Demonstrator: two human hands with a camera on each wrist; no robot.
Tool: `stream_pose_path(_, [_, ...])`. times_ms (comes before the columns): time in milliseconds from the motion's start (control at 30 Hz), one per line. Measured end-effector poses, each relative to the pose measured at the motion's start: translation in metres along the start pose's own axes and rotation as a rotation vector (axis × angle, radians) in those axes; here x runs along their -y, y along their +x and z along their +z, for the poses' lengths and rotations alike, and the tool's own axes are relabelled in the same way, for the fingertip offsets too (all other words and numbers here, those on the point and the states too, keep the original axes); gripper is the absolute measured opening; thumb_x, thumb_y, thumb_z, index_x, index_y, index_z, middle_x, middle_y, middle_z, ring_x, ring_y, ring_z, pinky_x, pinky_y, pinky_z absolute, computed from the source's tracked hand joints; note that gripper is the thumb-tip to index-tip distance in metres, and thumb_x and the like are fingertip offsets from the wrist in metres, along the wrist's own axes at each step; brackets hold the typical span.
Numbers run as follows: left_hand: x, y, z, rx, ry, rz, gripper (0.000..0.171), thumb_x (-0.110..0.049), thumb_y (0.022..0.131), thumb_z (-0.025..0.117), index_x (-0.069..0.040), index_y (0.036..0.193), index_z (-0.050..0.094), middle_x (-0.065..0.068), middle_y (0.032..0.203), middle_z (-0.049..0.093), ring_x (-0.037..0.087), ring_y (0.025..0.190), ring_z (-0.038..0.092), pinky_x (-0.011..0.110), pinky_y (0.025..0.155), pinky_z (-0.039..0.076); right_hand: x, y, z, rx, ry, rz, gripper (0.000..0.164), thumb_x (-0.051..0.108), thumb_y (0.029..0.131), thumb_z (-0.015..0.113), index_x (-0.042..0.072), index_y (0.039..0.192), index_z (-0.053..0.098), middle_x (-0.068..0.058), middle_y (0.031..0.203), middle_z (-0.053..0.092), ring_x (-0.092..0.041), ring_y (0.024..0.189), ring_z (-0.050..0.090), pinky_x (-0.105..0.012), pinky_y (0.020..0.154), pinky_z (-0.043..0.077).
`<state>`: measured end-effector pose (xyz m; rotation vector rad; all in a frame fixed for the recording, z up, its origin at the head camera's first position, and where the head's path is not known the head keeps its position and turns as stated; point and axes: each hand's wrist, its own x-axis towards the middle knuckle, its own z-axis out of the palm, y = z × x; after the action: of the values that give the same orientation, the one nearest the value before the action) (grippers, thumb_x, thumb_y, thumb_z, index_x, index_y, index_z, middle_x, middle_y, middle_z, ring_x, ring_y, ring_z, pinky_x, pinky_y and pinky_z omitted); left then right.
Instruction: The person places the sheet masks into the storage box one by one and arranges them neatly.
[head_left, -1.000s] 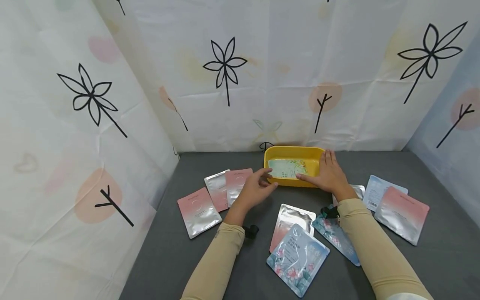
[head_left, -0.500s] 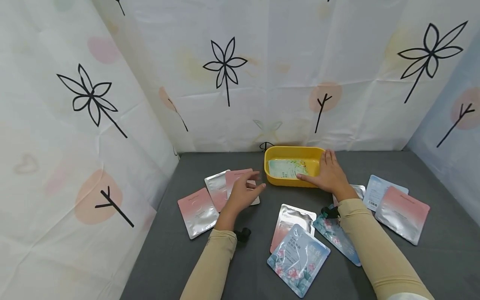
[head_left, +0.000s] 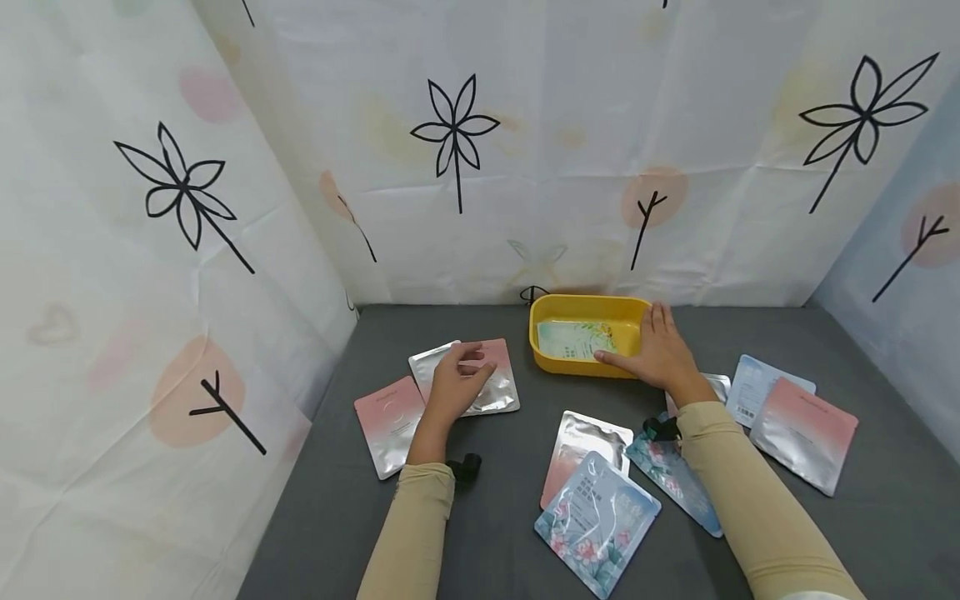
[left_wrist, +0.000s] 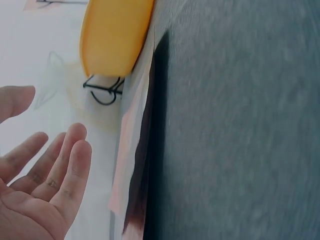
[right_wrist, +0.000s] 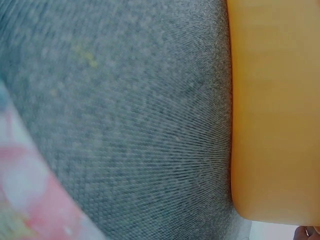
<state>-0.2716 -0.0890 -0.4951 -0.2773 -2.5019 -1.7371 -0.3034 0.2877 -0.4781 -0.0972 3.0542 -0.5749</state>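
Note:
My left hand (head_left: 456, 379) hovers palm-inward over a pink-and-silver foil sachet (head_left: 498, 379) on the left, covering part of it. In the left wrist view the fingers (left_wrist: 75, 165) are loosely spread, apart from the sachet's raised edge (left_wrist: 132, 165). Another silver sachet (head_left: 427, 362) is partly hidden behind the hand, and a pink one (head_left: 388, 421) lies beside it. My right hand (head_left: 663, 358) rests at the right end of a yellow tray (head_left: 547, 360), fingers straight along the end, thumb over the front rim. Inside the tray lies a green-and-white sachet (head_left: 573, 340).
On the grey table (head_left: 495, 550), a blue floral sachet (head_left: 598, 525) overlaps a silver-and-pink one (head_left: 573, 442). Near my right forearm are another blue floral sachet (head_left: 671, 475), a light blue one (head_left: 757, 387) and a pink-and-silver one (head_left: 806, 433). A printed curtain (head_left: 555, 233) stands behind.
My left hand has moved left from the tray's front left corner to above the left-hand sachets. My right hand has stayed on the tray.

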Motion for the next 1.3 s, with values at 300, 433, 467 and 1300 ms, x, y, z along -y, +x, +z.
stream_pose_path(300, [0.011, -0.001, -0.019, -0.092, 0.015, -0.057, 0.051, -0.021, 0.101, 0.074, -0.002, 0.146, 0.061, 0.02, 0.128, 0.069, 0.037, 0.117, 0.07, 0.047, 0.093, 0.063, -0.001, -0.002, -0.001, -0.021, 0.015, -0.005, 0.143, 0.088, 0.085, 0.057, -0.012, 0.164, -0.006, -0.035, 0.173, -0.01, -0.052, 0.162, -0.008, -0.067, 0.131, 0.007])
stream_pose_path(433, [0.015, -0.002, -0.025, -0.126, 0.026, -0.089, 0.05, -0.02, 0.1, 0.074, 0.001, 0.144, 0.061, 0.021, 0.121, 0.069, 0.037, 0.113, 0.071, 0.046, 0.089, 0.063, 0.0, -0.003, -0.002, -0.015, 0.005, -0.002, 0.142, 0.088, 0.085, 0.057, -0.013, 0.164, -0.007, -0.035, 0.173, -0.011, -0.052, 0.162, -0.009, -0.067, 0.131, 0.006])
stream_pose_path(467, [0.016, -0.003, -0.026, -0.127, 0.03, -0.093, 0.05, -0.019, 0.1, 0.074, 0.001, 0.144, 0.061, 0.022, 0.122, 0.069, 0.038, 0.114, 0.071, 0.047, 0.089, 0.063, 0.0, -0.003, -0.003, -0.014, 0.001, -0.003, 0.142, 0.088, 0.086, 0.056, -0.013, 0.164, -0.006, -0.035, 0.173, -0.012, -0.052, 0.162, -0.009, -0.067, 0.131, 0.006])
stream_pose_path(1300, [0.011, -0.011, -0.02, -0.021, 0.33, -0.165, 0.081, -0.02, 0.071, 0.099, 0.002, 0.14, 0.063, 0.025, 0.134, 0.062, 0.034, 0.107, 0.062, 0.052, 0.094, 0.057, 0.002, -0.002, -0.002, 0.001, -0.009, 0.0, 0.14, 0.086, 0.087, 0.057, -0.013, 0.164, -0.005, -0.036, 0.173, -0.01, -0.053, 0.162, -0.009, -0.068, 0.131, 0.007])
